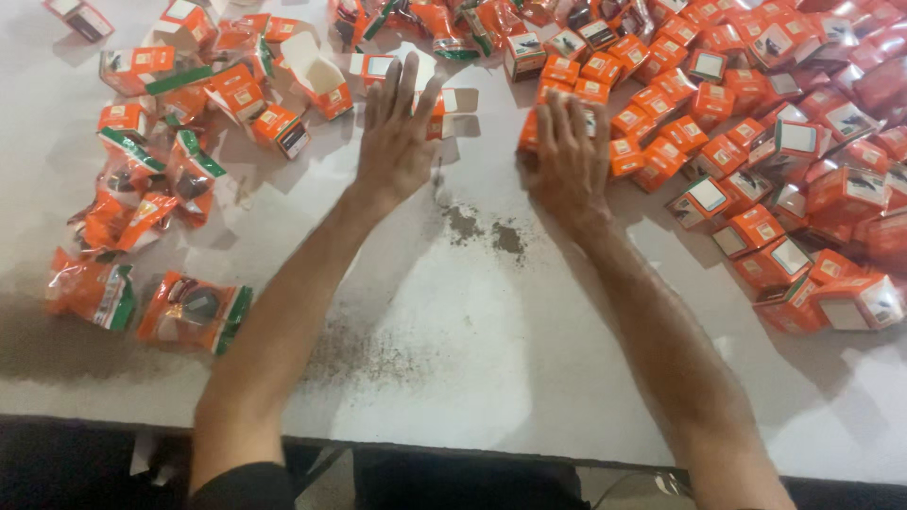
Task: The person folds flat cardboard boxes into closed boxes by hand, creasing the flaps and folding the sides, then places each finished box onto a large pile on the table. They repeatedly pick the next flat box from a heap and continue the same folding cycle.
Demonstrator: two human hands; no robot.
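We've got both hands flat, fingers spread, gripping nothing. Left hand [395, 132] rests on a flattened carton [444, 99]; right hand [567, 156] presses the edge of the orange box pile [737, 142], prob. to corral it. Sachets [194, 307] lie well apart on the white table [472, 378].

Both bare forearms stretch forward from the lower edge of the view, converging slightly toward the middle. The left hand [395, 142] lies palm down with its fingers [408, 80] straight and spread a little, pointing away from the body. The right hand [570, 156] is also palm down, fingers [567, 113] close together and lightly curved, wrist bent slightly inward. Neither hand grips anything.
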